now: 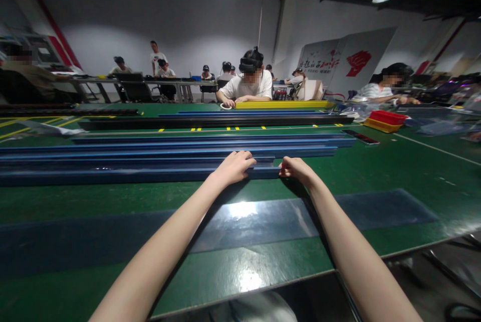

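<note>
A long blue channel strip (124, 175) lies across the green table, with its right end between my two hands. My left hand (236, 165) rests over the strip close to that end, its fingers bent round the upper edge. At the very tip of the strip, my right hand (296, 169) is closed in a pinch, fingertips against the end. Whatever sits between those fingertips is too small to make out. More blue strips (296, 152) lie parallel just behind. Nearer to me, under my forearms, a clear plastic sheet (263, 224) lies flat.
Farther back lie a black strip (210, 122) and a yellow strip (281, 105), with a person (250, 84) leaning over the far edge. To the right are a phone (361, 137), red and yellow trays (385, 121) and clear plastic bags (432, 124). The table's near edge (285, 280) runs below my forearms.
</note>
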The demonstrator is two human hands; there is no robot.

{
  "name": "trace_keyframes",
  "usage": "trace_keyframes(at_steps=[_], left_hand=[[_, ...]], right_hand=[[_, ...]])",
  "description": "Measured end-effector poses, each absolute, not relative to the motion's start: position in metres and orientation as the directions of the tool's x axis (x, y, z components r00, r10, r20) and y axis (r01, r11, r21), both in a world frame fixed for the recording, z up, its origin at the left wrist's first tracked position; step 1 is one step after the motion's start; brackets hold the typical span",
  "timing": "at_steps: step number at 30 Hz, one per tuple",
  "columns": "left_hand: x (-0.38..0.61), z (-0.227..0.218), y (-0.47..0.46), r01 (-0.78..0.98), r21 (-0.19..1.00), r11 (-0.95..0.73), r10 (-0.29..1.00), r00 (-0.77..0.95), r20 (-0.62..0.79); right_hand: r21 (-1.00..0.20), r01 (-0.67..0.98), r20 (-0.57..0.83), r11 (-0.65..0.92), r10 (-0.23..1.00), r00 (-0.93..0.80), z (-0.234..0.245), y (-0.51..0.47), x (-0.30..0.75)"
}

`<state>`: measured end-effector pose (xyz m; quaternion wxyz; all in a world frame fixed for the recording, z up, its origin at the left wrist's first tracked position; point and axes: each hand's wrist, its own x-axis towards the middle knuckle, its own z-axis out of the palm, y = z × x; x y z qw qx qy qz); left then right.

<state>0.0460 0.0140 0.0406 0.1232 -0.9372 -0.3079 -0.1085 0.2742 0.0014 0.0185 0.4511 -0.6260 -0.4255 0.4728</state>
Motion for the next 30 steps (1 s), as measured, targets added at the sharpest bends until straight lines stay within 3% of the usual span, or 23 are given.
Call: trace_keyframes(at_steps=[30], left_hand=[[0.0485,0.0436,0.0057,0.596,-0.233,-0.768,0.555,0.802,0.222]], right_hand=[[-0.946,0.123,-0.287,-0.301,0.95,0.119,0.0224,-0.0015,0.2745]])
